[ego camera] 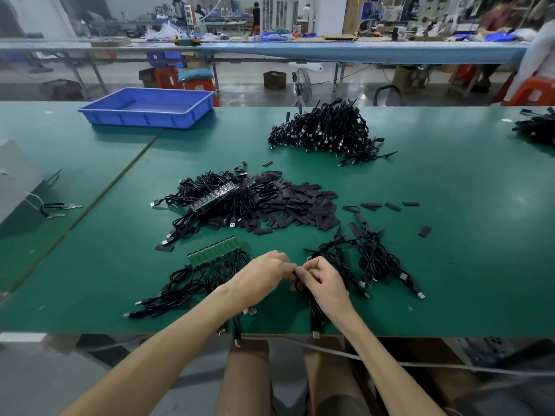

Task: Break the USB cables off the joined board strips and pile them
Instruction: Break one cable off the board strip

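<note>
While your left hand (pixel 264 273) and right hand (pixel 326 280) pinch one black USB cable (pixel 313 313) at the green bench's (pixel 450 205) near edge, a freed-cable pile (pixel 324 130) lies far right. Two board strips, one near left (pixel 214 250) and one farther back (pixel 220 195), are not yet broken. Much work appears left.

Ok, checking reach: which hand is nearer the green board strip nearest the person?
Left. The left hand sits just right of the green board strip; the right hand is farther right; both pinch a cable.
</note>
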### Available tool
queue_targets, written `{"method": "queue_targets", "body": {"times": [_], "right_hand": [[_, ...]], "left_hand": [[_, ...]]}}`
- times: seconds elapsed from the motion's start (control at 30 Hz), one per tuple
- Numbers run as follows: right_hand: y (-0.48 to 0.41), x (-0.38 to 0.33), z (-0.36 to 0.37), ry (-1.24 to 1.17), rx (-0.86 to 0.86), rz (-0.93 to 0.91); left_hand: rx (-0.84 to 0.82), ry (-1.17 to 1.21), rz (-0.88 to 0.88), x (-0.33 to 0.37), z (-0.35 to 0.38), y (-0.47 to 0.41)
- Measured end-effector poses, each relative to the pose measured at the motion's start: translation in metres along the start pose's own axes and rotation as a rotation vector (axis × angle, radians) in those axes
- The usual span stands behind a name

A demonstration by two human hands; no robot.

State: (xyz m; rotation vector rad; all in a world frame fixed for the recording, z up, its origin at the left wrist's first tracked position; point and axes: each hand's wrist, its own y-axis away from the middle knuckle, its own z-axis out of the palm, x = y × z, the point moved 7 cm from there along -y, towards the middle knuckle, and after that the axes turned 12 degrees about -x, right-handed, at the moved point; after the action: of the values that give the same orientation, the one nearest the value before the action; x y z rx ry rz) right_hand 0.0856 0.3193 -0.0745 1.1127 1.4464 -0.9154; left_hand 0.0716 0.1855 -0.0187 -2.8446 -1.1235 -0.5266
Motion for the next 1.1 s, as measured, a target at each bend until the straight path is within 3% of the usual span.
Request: {"method": "queue_targets", "body": {"times": [0.17,0.53,1.1], "right_hand": [[-0.001,-0.001,0.000,0.115,0.017,-0.026],[0.001,-0.001,-0.005,0.126,0.084,-0.023],[0.001,-0.002,-0.008,0.000,0.090,-0.069]], "left_hand": [[0.056,0.088,-0.072,-0.013,-0.009,0.004],[-0.058,0.112,-0.084,-0.017,0.006,0.004],[0.115,0.193,-0.043,-0.019,-0.002,0.007]]}}
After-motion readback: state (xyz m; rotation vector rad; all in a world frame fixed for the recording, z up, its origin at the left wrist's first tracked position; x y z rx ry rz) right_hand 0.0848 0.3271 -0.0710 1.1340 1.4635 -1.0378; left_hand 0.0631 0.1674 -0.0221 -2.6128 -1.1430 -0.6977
